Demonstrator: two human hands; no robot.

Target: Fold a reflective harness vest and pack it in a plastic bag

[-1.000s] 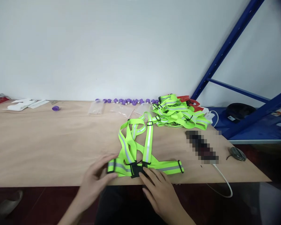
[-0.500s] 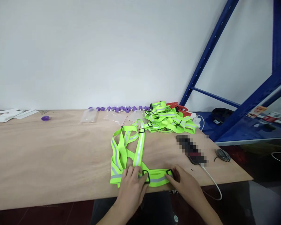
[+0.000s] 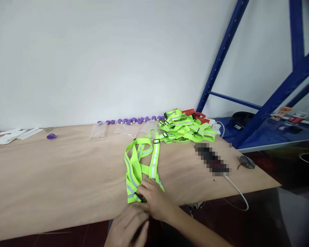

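A yellow-green reflective vest (image 3: pixel 132 168) of elastic straps with grey stripes and black buckles lies on the table before me. My right hand (image 3: pixel 156 200) is closed on its lower strap, beside a black buckle (image 3: pixel 139 197). Close below, at the table's front edge, my left hand (image 3: pixel 128 223) is curled and somewhat blurred, its fingers against the right hand's fingertips. Whatever lies between the left fingers is hidden. Part of the lower strap is covered by both hands.
More reflective vests (image 3: pixel 186 128) lie in a heap at the back, near purple caps (image 3: pixel 130 120) and clear plastic bags (image 3: pixel 99 130). To the right are a pixelated phone (image 3: pixel 211 159) with a white cable (image 3: pixel 238 192) and a dark mouse-like object (image 3: pixel 247 162). A blue rack (image 3: pixel 221 55) stands beyond.
My right hand has moved left, folding the lower strap's right end over toward the vest's left part. My left hand has drawn down and left, off the buckle it was touching.
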